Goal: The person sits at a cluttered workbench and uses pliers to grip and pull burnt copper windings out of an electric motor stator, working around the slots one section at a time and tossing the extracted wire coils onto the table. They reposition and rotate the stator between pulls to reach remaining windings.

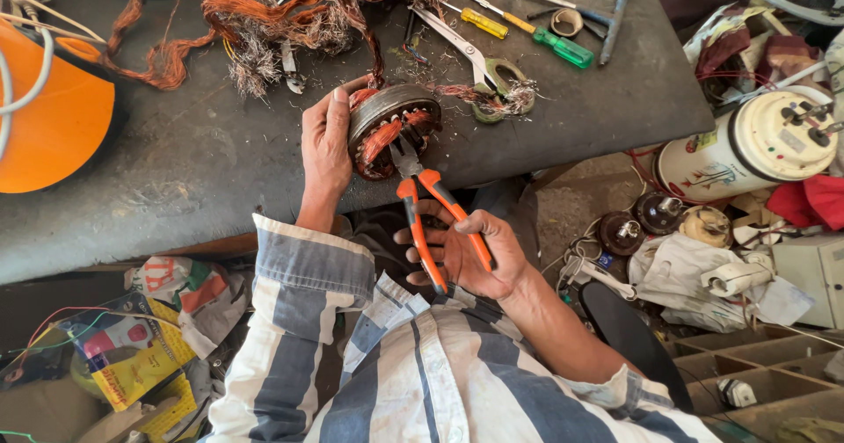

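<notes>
Left hand (325, 148): clasps the motor stator (387, 127) at the tabletop (202, 170) edge
Right hand (462, 250): grips orange-handled pliers (431, 214); tips in the copper winding
Beyond hands: copper wire tangle (264, 21); screwdrivers (536, 34); scissors (479, 65)

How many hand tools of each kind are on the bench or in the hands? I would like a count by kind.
Pliers with orange handles, in right hand: 1
Screwdrivers, yellow handle and green handle: 2
Scissors: 1
Total: 4
</notes>
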A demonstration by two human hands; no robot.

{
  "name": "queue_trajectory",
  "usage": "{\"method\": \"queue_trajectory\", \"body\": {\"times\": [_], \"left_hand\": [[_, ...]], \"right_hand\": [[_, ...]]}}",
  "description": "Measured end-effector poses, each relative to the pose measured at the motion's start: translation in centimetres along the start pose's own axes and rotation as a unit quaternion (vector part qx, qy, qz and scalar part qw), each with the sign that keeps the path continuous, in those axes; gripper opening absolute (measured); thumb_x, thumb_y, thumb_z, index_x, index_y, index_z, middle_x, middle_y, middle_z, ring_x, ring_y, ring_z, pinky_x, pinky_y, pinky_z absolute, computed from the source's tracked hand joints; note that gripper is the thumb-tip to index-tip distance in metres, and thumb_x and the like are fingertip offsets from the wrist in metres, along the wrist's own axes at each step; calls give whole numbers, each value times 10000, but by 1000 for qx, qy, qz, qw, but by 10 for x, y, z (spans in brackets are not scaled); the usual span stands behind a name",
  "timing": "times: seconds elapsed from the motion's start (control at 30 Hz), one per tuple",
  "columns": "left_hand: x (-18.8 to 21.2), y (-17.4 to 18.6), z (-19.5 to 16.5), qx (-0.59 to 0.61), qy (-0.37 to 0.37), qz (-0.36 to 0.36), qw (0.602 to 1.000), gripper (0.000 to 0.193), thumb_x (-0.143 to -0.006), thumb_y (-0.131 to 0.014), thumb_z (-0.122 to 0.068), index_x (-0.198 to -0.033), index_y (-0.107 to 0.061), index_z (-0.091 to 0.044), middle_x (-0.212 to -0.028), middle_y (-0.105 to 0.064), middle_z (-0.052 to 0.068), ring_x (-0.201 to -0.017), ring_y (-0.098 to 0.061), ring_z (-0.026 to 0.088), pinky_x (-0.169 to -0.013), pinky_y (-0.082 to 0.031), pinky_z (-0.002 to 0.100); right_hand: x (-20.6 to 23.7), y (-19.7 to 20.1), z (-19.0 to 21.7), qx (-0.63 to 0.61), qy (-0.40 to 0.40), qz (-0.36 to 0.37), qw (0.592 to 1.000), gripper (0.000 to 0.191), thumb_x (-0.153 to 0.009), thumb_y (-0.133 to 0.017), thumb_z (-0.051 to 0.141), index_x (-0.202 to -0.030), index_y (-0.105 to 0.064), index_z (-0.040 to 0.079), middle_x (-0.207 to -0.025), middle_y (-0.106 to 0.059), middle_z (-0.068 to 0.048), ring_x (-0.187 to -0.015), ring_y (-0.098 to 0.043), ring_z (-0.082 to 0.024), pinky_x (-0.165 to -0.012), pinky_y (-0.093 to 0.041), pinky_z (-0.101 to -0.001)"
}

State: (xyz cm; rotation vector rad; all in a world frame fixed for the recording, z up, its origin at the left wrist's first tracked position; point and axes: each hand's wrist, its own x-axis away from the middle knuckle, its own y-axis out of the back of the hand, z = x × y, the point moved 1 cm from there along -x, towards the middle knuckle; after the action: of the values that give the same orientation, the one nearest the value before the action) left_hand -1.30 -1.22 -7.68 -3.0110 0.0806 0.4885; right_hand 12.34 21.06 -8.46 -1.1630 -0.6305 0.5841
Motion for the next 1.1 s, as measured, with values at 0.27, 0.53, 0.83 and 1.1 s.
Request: {"method": "queue_trajectory", "body": {"times": [0.27, 0.53, 0.83, 1.1], "left_hand": [[0, -2, 3, -26, 4, -20, 999, 484, -1096, -500, -378, -1305, -693, 14, -988, -755, 54, -881, -654, 77, -829, -523, 236], [2, -15, -18, -18, 13, -7, 1000, 320, -1051, -581, -233, -1160, -760, 8, -836, -679, -5, -773, -562, 63, -713, -465, 256], [-27, -12, -20, -31, 24, -67, 997, 455, -1092, -562, -361, -1081, -776, 40, -933, -743, 66, -847, -640, 100, -790, -513, 281], [-29, -5, -14, 95, 32, -35, 994, 445, -1095, -530, -366, -1166, -726, 27, -1021, -766, 85, -903, -707, 109, -835, -569, 254]], "right_hand": [[2, 1, 1, 18, -22, -23, 999, 359, -908, -611, 112, -1259, -537, 95, -1210, -550, -153, -897, -554, -222, -736, -496, -353], [12, -17, 25, 370, -49, -170, 912, 413, -825, -546, 101, -1237, -544, 104, -1046, -569, -117, -787, -559, -191, -605, -493, -347], [8, -43, 25, 896, 39, -190, 401, 728, -764, -678, 132, -1435, -423, 10, -1019, -523, -271, -750, -632, -464, -698, -542, -525], [2, -38, 20, 868, 67, -170, 463, 666, -756, -661, 139, -1394, -490, 48, -921, -564, -221, -796, -627, -418, -720, -513, -511]]}}
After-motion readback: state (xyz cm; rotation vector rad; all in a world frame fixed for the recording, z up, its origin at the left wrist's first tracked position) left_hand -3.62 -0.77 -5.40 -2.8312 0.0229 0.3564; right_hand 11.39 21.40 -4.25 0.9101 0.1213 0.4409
